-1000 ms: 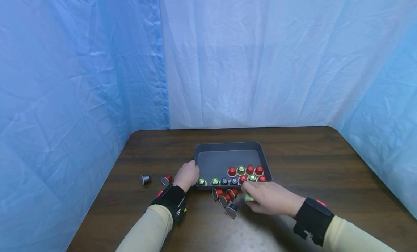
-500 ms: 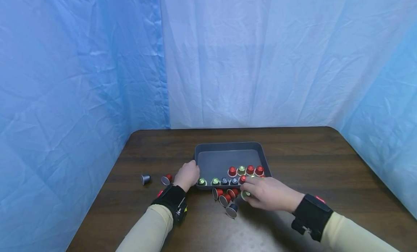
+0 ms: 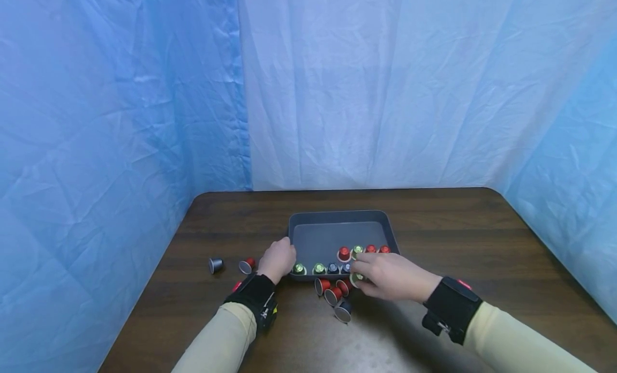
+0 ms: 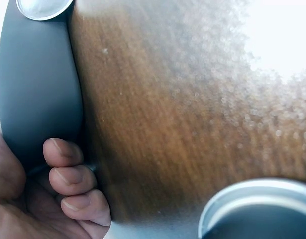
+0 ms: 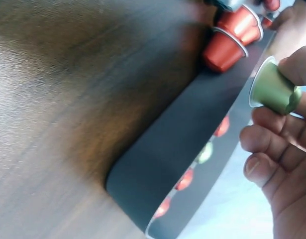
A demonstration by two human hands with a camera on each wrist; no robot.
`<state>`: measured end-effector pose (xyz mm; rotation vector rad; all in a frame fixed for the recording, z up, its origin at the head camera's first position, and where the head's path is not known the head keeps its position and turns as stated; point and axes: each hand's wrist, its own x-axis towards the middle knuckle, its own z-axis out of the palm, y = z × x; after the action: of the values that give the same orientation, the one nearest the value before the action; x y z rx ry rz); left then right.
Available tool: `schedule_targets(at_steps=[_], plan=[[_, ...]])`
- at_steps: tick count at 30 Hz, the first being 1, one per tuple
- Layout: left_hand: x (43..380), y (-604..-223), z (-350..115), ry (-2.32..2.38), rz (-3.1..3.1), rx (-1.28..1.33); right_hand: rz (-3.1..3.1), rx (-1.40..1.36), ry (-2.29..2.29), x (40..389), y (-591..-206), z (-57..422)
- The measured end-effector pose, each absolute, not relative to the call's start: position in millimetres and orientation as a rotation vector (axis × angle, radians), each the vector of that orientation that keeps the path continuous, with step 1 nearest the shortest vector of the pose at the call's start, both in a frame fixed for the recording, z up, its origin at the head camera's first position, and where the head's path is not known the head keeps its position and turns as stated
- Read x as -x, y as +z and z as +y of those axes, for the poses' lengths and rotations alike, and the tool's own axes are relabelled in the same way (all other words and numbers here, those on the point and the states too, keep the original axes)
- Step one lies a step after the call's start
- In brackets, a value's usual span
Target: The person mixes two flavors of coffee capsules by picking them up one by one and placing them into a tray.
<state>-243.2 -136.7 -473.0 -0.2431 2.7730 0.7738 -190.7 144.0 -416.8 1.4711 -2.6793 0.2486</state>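
Note:
My right hand (image 3: 392, 276) pinches a green coffee capsule (image 5: 273, 88) between thumb and fingers, just over the front rim of the dark grey tray (image 3: 315, 236). In the head view that hand hides the front right of the tray. My left hand (image 3: 277, 259) grips the tray's left side near the front corner; in the left wrist view its fingers (image 4: 73, 179) curl against the tray wall. Inside the tray, capsules stand upside down: a front row with green capsules (image 3: 318, 268) and dark blue ones (image 3: 332, 268), and behind it a red capsule (image 3: 344, 253) among others.
Several red capsules (image 3: 332, 296) lie on the wooden table (image 3: 448, 223) against the tray's front, with a dark blue capsule (image 3: 343, 311) nearer me. Left of my left hand lie another red capsule (image 3: 247, 265) and a grey-blue capsule (image 3: 215, 265). Blue curtains (image 3: 361, 94) surround the table.
My right hand has moved left and slightly forward with the green capsule, from in front of the tray to its front rim. My left hand stays put on the tray.

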Motion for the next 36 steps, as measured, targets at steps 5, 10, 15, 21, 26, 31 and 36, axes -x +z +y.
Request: schedule_targets(at_steps=[5,10,15,21,26,31,36], plan=[[244.0,-473.7,-136.6,0.758,2.778,0.243,-2.67,-1.48,0.244,197.4,-413.9,138.9],[243.4,-473.9,-136.7,0.755,2.776,0.242,-2.689,-1.482,0.255,204.8,-409.5,132.2],[244.3,-474.7,-136.6,0.759,2.769,0.249,-2.701,-1.5,0.274,211.2,-406.6,127.0],[243.5,-474.7,-137.0,0.768,2.767,0.257,-2.7,-1.507,0.22,218.5,-405.8,121.8],[244.3,-475.5,-137.3,0.76,2.778,0.253,-2.727,-1.496,0.194,223.9,-404.9,116.6],[244.5,-475.5,-137.9,0.754,2.798,0.242,-2.73,-1.498,0.192,228.9,-405.5,112.3],[243.8,-475.6,-138.5,0.76,2.798,0.238,-2.753,-1.5,0.166,234.0,-407.2,108.3]])
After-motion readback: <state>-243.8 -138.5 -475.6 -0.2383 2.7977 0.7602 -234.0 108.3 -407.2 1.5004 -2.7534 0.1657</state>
